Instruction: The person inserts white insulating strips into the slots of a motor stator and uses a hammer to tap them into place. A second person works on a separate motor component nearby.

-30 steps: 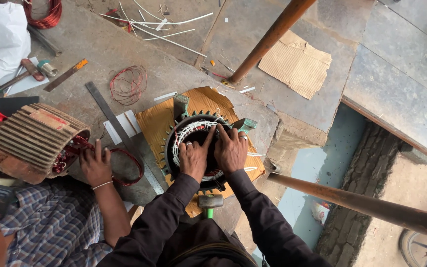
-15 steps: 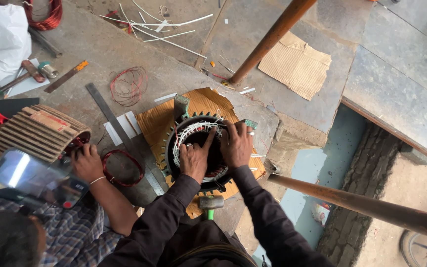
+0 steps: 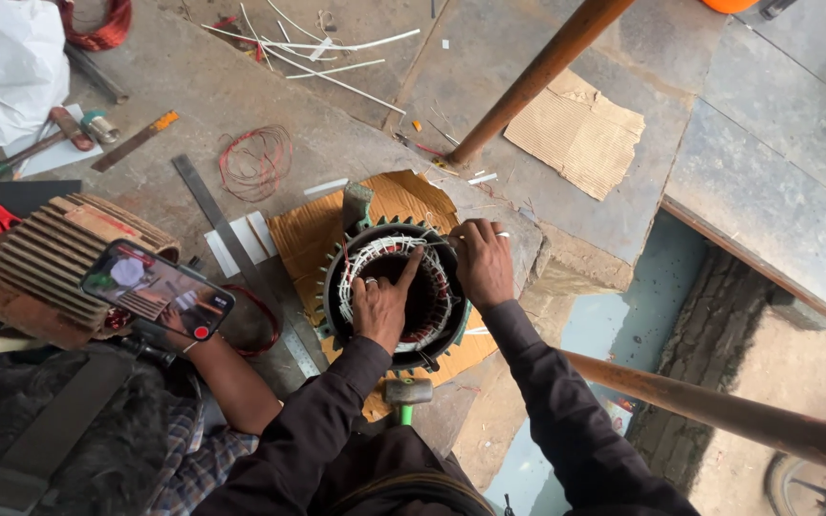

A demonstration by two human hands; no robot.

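Observation:
A finned round motor stator (image 3: 396, 291) with white-sleeved copper windings stands on a sheet of cardboard (image 3: 310, 229). My left hand (image 3: 380, 304) rests inside its bore, fingers spread against the windings. My right hand (image 3: 483, 260) grips the winding wires at the stator's upper right rim, a ring on one finger. Both arms wear dark sleeves. A hammer with a green handle (image 3: 405, 394) lies just below the stator.
To the left, another person's hand (image 3: 176, 330) holds a phone (image 3: 157, 289) in front of a second ribbed motor housing (image 3: 59, 263). A steel ruler (image 3: 241, 258), a coil of red wire (image 3: 254, 162), white strips, tools and a white bag (image 3: 7, 62) lie around. Two rusty pipes (image 3: 537, 76) cross at right.
The other person has raised a phone over the ribbed housing. My right hand shifted up to the stator's upper right rim; my left hand stays inside the bore.

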